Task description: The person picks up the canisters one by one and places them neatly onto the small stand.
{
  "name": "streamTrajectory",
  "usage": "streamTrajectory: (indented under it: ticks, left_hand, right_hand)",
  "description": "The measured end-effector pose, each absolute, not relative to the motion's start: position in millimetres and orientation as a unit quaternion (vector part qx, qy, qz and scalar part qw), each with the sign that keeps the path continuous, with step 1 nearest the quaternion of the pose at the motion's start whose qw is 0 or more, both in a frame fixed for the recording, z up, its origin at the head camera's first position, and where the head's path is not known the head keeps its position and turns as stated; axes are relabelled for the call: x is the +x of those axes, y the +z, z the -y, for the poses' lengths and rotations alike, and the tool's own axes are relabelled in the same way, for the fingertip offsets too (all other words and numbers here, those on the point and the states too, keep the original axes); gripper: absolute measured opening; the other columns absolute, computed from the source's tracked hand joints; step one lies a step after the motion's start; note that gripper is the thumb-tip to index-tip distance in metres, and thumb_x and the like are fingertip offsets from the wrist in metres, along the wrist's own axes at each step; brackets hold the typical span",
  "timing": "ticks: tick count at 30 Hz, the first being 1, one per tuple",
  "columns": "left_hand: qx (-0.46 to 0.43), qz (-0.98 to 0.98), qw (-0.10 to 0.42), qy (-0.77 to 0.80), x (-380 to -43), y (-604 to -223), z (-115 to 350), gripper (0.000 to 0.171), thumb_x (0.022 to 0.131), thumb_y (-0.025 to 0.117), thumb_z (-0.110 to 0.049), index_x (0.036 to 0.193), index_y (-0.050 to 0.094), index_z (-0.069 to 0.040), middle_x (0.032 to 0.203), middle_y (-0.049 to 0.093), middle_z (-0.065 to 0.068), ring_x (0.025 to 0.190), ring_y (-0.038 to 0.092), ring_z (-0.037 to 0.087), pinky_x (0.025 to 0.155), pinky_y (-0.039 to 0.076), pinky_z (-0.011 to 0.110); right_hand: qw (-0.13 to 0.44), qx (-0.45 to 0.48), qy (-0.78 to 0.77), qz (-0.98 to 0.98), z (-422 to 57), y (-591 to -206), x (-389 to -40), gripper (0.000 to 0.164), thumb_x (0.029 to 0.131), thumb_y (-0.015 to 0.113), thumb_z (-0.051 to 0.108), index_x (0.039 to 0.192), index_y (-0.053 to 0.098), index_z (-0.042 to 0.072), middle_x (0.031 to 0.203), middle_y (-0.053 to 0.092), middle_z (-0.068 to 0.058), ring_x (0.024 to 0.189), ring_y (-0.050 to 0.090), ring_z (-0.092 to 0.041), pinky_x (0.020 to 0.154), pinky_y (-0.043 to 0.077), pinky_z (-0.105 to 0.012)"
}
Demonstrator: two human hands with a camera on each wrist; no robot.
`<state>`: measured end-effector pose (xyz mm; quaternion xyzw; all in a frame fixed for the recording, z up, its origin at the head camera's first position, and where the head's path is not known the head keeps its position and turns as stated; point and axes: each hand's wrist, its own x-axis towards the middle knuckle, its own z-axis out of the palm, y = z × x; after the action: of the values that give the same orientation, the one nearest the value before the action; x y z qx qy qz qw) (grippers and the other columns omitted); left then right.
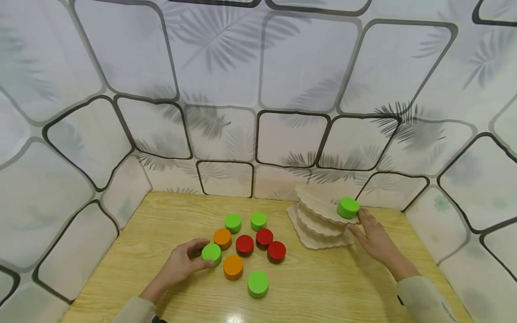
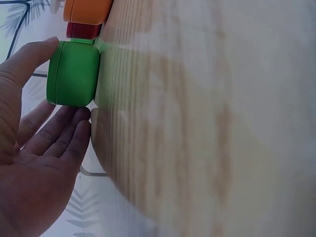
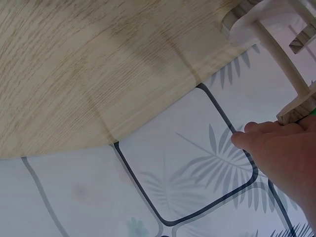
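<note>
Thumb and fingers of my left hand [image 1: 181,264] lie on opposite sides of a green cylinder [image 1: 212,255], pinching it at the tabletop. The left wrist view shows that green cylinder [image 2: 74,74] low over the wood, with a thin seam around it. At the right, a scalloped wooden tiered stand [image 1: 323,224] has its top tier sloping down toward my right hand [image 1: 375,237]. Another green cylinder [image 1: 348,207] sits on that tier near its low edge. My right fingers, mostly straight, touch the tier's edge beside it. Wooden posts [image 3: 281,54] join the tiers.
Between the hands lie red cylinders [image 1: 244,246], orange cylinders [image 1: 233,267] and more green cylinders [image 1: 257,284], several in all. The wooden table [image 1: 323,291] is bounded behind and at the sides by a patterned wall covering [image 1: 291,139].
</note>
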<state>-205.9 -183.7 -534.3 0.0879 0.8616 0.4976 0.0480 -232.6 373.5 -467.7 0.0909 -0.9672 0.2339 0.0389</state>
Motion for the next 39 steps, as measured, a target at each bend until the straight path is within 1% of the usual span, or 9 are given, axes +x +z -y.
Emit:
streamTrajectory:
  ticks: [6,13,20,27,28,35,39]
  left_hand:
    - [0.091,-0.866,0.046,0.49,-206.0,-536.1,183.9,0.059,0.084,0.091,-0.032,0.134,0.069,-0.008,0.133,0.073,0.009,0.119,0.07,0.023,0.102,0.058,0.033]
    - [0.089,-0.872,0.046,0.479,-204.5,-534.1,182.5,0.059,0.083,0.091,-0.032,0.134,0.07,-0.009,0.133,0.073,0.009,0.12,0.07,0.024,0.103,0.058,0.04]
    - [0.083,-0.867,0.051,0.489,-202.7,-533.5,184.3,0.058,0.083,0.092,-0.031,0.132,0.07,-0.011,0.131,0.073,0.006,0.119,0.07,0.022,0.103,0.057,0.04]
    - [0.079,-0.86,0.054,0.501,-202.9,-530.1,187.4,0.059,0.083,0.092,-0.03,0.132,0.069,-0.006,0.128,0.074,0.008,0.112,0.07,0.019,0.095,0.058,0.026]
    - [0.079,-0.859,0.054,0.503,-203.2,-529.4,187.6,0.059,0.083,0.092,-0.029,0.132,0.069,-0.005,0.128,0.074,0.009,0.112,0.07,0.019,0.094,0.058,0.025]
    - [0.078,-0.852,0.054,0.515,-205.9,-521.5,185.6,0.058,0.084,0.091,-0.026,0.134,0.067,-0.006,0.131,0.073,0.01,0.117,0.071,0.024,0.098,0.059,0.031]
    - [0.082,-0.85,0.051,0.517,-207.5,-515.2,183.4,0.057,0.086,0.089,-0.026,0.134,0.067,-0.006,0.131,0.072,0.011,0.117,0.071,0.024,0.097,0.059,0.029]
  right_hand:
    - [0.039,0.09,0.229,0.969,-372.8,-466.8,-232.9,0.084,0.112,0.049,0.043,0.161,0.015,-0.017,0.164,0.015,-0.045,0.149,0.019,-0.066,0.116,0.018,-0.082]
    - [0.035,0.088,0.232,0.968,-373.4,-467.4,-232.2,0.084,0.112,0.049,0.043,0.161,0.015,-0.016,0.165,0.015,-0.045,0.149,0.018,-0.066,0.116,0.017,-0.082]
    - [0.035,0.092,0.229,0.968,-372.1,-466.3,-232.0,0.084,0.112,0.049,0.042,0.16,0.014,-0.017,0.165,0.015,-0.045,0.149,0.019,-0.066,0.115,0.017,-0.082]
    - [0.036,0.092,0.225,0.969,-371.2,-463.5,-231.3,0.084,0.112,0.049,0.042,0.16,0.015,-0.017,0.164,0.016,-0.045,0.148,0.021,-0.066,0.115,0.019,-0.082]
    - [0.036,0.092,0.226,0.969,-371.2,-463.5,-231.1,0.084,0.112,0.049,0.042,0.16,0.014,-0.017,0.164,0.015,-0.045,0.148,0.02,-0.066,0.115,0.018,-0.082]
    - [0.03,0.09,0.231,0.968,-371.3,-464.8,-230.7,0.085,0.112,0.049,0.043,0.161,0.013,-0.017,0.165,0.013,-0.045,0.149,0.018,-0.066,0.115,0.016,-0.083]
    - [0.028,0.09,0.233,0.968,-370.7,-464.7,-230.6,0.086,0.112,0.048,0.044,0.161,0.013,-0.017,0.165,0.012,-0.045,0.149,0.018,-0.066,0.115,0.016,-0.083]
